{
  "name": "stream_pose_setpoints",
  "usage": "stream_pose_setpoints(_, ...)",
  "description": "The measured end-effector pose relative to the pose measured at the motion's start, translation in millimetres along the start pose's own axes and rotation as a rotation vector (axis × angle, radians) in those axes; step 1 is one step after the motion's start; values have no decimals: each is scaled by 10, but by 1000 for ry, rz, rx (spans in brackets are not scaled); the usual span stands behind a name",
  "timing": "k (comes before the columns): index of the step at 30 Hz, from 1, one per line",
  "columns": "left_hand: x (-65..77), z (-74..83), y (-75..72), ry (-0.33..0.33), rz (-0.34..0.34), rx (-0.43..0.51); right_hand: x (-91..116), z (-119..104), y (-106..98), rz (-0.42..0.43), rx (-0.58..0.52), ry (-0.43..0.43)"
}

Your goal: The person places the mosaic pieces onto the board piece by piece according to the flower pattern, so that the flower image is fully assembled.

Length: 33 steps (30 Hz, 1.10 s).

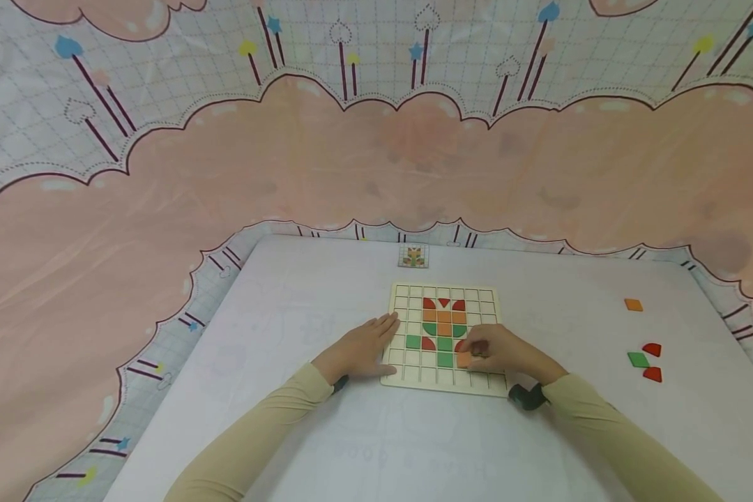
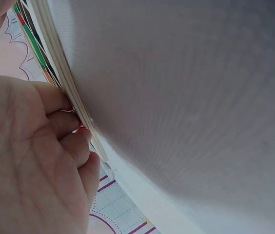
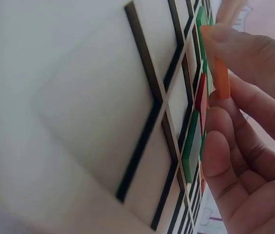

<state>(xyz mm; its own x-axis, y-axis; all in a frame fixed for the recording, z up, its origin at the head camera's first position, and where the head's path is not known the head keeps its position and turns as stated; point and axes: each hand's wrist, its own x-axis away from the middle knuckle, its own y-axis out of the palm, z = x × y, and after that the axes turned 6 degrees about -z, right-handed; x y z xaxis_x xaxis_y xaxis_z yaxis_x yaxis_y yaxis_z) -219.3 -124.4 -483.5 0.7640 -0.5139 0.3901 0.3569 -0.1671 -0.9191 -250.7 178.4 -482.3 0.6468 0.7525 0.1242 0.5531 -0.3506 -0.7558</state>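
A pale wooden grid board [image 1: 408,374] lies on the table, with red, orange and green tiles set in its cells. Low on its right half, my right hand [image 1: 496,348] pinches an orange tile [image 3: 223,80] between thumb and fingers. That tile is held tilted close over the grid, beside a green tile [image 1: 444,360]. A red tile [image 1: 459,346] is partly covered by the same hand. My left hand [image 1: 365,346] rests at the board's left side, fingers extended; the left wrist view shows its fingertips against the board's edge [image 2: 62,63].
Behind the board lies a small picture card [image 1: 413,256] with a coloured pattern. Off to the right are loose tiles: an orange one [image 1: 633,305], a green one [image 1: 638,360] and two red ones [image 1: 652,374]. A patterned cloth [image 1: 376,160] hangs behind the white table [image 1: 288,300].
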Motion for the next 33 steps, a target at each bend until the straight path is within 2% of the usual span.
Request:
stream_pose_setpoints(7, 10, 11, -6, -3, 1, 9, -15, -32, 9, 6, 60, -40)
stream_pose_setpoints(15, 4, 1, -2, -11, -5, -4, 32, -39, -25, -4, 27, 43)
stream_pose_setpoints(27, 16, 18, -9, -2, 11, 21, -9, -7, 30, 7, 35, 45)
stream_pose_setpoints(33, 14, 16, -3, -4, 10, 16, 28, -12, -18, 8, 8, 62)
